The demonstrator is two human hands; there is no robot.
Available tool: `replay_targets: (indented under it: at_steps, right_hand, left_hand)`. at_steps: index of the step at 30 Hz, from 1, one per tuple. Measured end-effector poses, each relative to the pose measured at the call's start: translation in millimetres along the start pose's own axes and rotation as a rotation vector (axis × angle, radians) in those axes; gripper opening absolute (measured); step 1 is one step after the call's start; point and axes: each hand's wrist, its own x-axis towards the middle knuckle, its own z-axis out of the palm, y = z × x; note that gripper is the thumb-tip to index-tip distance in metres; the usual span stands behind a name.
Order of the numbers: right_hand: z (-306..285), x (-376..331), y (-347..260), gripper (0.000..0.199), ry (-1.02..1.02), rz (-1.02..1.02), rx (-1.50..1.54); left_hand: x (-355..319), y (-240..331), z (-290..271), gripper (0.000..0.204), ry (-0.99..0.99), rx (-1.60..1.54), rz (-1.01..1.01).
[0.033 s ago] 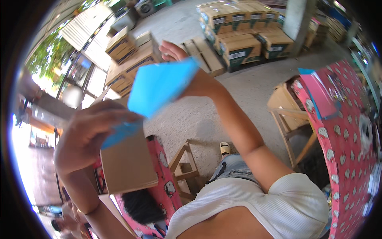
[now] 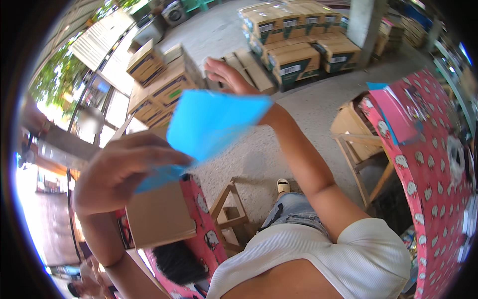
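Note:
My left hand [image 2: 132, 167] is raised at the left, with its fingers pinched on a thin bright blue sheet [image 2: 209, 122]. Part of the sheet hangs below those fingers; its main part stretches up to the right. Whether it is paper or plastic I cannot make out, as it is blurred. My right hand [image 2: 231, 77] is beyond the sheet, fingers stretched out and apart from the thumb side. The sheet covers part of its palm and wrist, so contact between them is hard to judge. Beneath my left hand lies a brown cardboard piece [image 2: 162, 217] on a pink patterned cloth [image 2: 199, 199].
A dark furry item [image 2: 179, 261] sits beside the cardboard. To the right, a pink-covered table [image 2: 428, 184] bears pink and blue sheets [image 2: 396, 117]. Wooden stool frames [image 2: 231, 202] stand near my legs. Stacked cartons [image 2: 294, 57] and more boxes [image 2: 164, 84] stand farther off.
Both hands and the blue sheet have shifted a little to the right and down in the picture. The left fingers still pinch the sheet.

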Motion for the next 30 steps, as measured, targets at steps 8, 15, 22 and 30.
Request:
replay_targets:
  at_steps: [8, 15, 22, 30]
  right_hand:
    - [-103.0, -173.2, -99.1, 0.024, 0.568, 0.561, -0.183]
    - [-237.2, -251.9, -107.9, 0.029, 1.085, 0.616, -0.289]
    - [-364.0, -334.1, -86.5, 0.033, 1.072, 0.787, -0.44]
    - [-487.9, -398.0, -76.3, 0.059, 0.867, 0.978, -0.576]
  left_hand:
    - [153.7, -25.0, 54.8, 0.044, 0.159, -0.15, 0.189]
    - [332.7, -33.9, 171.0, 0.065, 0.227, -1.186, -0.263]
    - [480.3, -41.4, 310.0, 0.041, 0.053, -1.402, -0.277]
    - [571.3, -26.4, 358.0, 0.029, 0.198, -1.435, -0.486]
